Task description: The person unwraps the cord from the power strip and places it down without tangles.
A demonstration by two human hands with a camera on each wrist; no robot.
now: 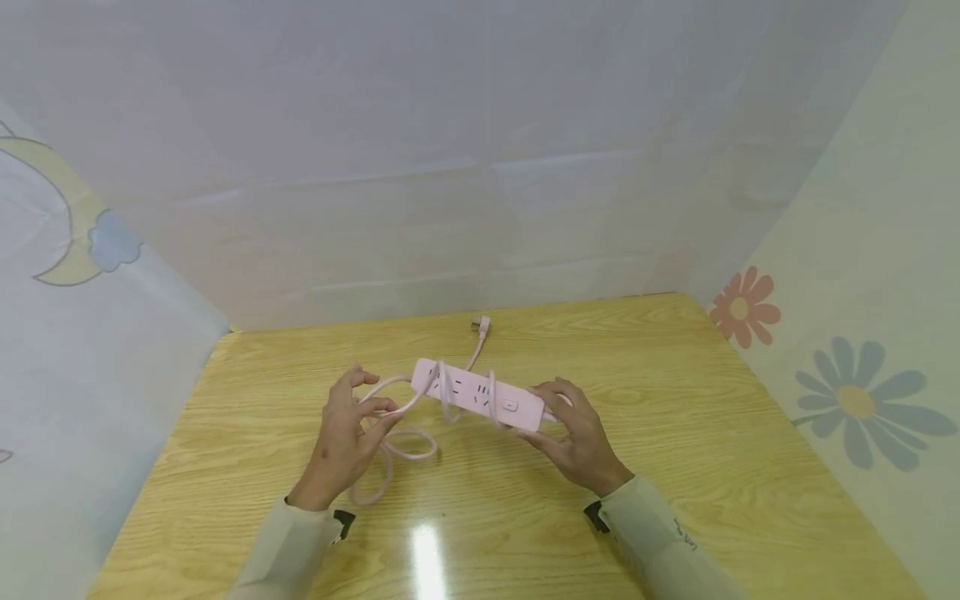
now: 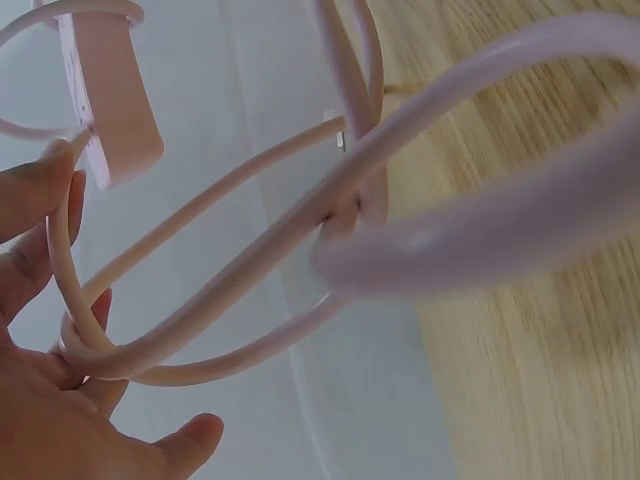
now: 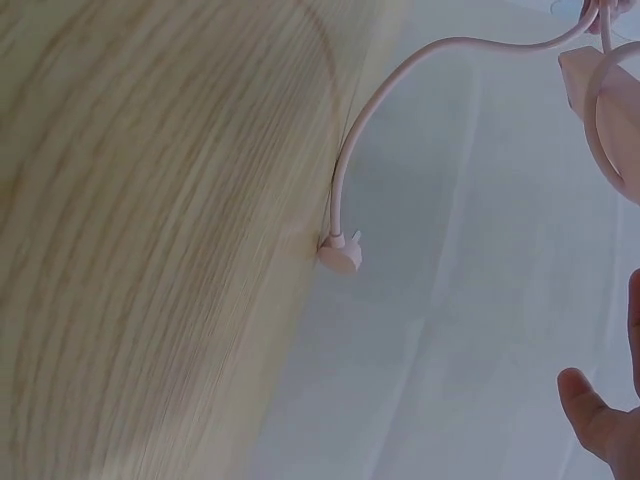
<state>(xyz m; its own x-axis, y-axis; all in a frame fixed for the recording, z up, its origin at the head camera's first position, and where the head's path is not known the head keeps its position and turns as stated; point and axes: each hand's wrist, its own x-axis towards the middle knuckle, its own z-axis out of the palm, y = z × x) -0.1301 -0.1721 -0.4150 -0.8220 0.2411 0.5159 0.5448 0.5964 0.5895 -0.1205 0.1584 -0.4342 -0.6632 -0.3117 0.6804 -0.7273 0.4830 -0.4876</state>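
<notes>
A pale pink power strip [image 1: 472,392] is held tilted above the wooden table, sockets and a switch facing up. Turns of its pink cord [image 1: 411,457] wrap around it. My left hand [image 1: 341,442] pinches the cord between thumb and finger, left of the strip; in the left wrist view, loops of cord [image 2: 245,268] hang about that hand [image 2: 60,425]. With thumb and fingers, my right hand [image 1: 577,437] grips the strip's right end. The plug [image 1: 484,323] lies near the table's far edge, its cord leading back to the strip; the plug [image 3: 340,256] also shows in the right wrist view.
The wooden table [image 1: 712,467] meets a pale hanging sheet [image 1: 487,233] at its far edge. Printed sheets with a moon [image 1: 56,200] and flowers [image 1: 855,402] stand at the left and right.
</notes>
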